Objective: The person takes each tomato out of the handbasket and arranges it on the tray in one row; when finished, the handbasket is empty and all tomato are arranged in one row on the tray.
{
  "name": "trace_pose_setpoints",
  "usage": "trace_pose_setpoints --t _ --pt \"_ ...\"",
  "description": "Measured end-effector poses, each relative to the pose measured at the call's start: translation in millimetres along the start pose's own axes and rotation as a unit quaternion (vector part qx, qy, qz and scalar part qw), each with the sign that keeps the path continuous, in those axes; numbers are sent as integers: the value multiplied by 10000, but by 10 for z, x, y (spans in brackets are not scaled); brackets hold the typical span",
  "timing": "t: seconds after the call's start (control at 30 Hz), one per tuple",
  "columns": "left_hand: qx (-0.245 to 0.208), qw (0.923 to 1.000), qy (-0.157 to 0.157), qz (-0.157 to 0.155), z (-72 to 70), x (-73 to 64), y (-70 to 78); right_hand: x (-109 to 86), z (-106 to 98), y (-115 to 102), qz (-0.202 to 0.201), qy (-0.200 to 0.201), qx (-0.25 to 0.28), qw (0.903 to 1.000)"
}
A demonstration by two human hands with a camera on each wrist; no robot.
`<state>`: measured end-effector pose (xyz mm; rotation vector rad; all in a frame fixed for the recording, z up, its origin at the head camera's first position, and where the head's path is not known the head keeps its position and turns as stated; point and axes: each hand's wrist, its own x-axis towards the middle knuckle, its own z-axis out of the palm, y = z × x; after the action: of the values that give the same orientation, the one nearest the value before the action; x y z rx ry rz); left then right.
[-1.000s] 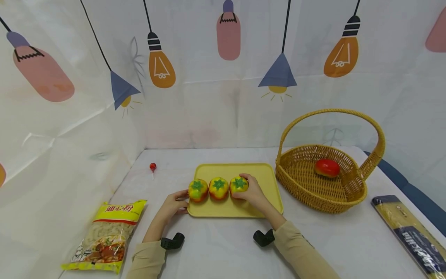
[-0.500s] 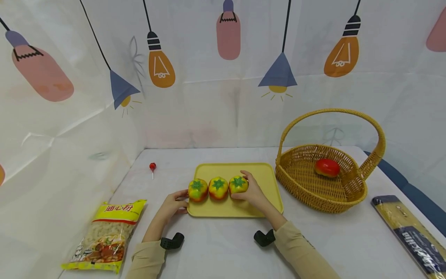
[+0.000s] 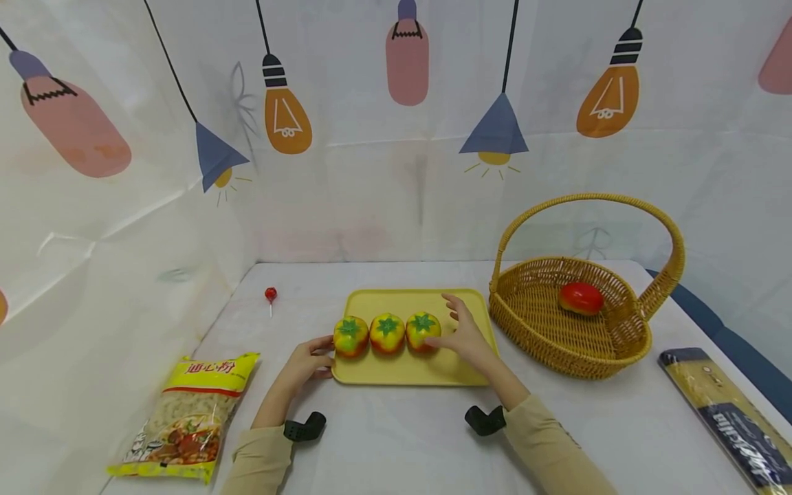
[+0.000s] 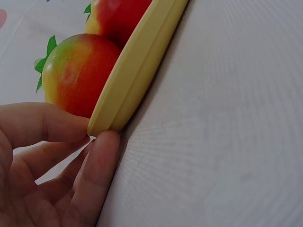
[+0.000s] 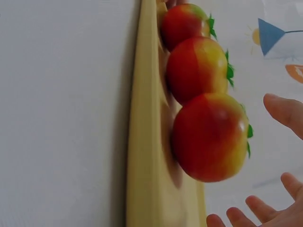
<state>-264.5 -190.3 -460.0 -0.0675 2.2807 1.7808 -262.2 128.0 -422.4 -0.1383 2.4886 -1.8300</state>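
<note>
Three toy tomatoes, yellow and red with green star-shaped leaves, stand in a row on a yellow tray (image 3: 396,375): a left tomato (image 3: 350,338), a middle tomato (image 3: 388,335) and a right tomato (image 3: 423,333). My left hand (image 3: 307,363) pinches the tray's left edge beside the left tomato; the left wrist view shows its fingertips (image 4: 105,142) at the tray's rim. My right hand (image 3: 468,338) is over the tray's right part, its fingers spread and holding nothing. In the right wrist view these fingers (image 5: 260,208) stand apart from the right tomato.
A wicker basket (image 3: 538,344) with a tall handle holds a red fruit-like piece (image 3: 581,298) at the right. A pasta bag (image 3: 192,419) lies front left, a lollipop (image 3: 271,294) back left. A long golden packet (image 3: 730,412) lies at the right edge.
My right hand has let go of the right tomato and drawn back to the right, fingers spreading. The tomatoes stay in their row. My left hand stays at the tray's edge.
</note>
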Motion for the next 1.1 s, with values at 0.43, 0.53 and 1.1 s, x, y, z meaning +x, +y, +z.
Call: trace_pose_setpoints --t 0.43,0.53,1.1 --pt "73 10000 -3 24 -13 -21 20 -97 -335 -86 -424 -78 -84 9990" --pt "70 10000 -17 36 -12 -24 15 -125 -417 -113 -500 8 -145 9986" --pt "33 10000 -6 30 14 -12 10 -247 -902 -206 -740 612 -82 9953"
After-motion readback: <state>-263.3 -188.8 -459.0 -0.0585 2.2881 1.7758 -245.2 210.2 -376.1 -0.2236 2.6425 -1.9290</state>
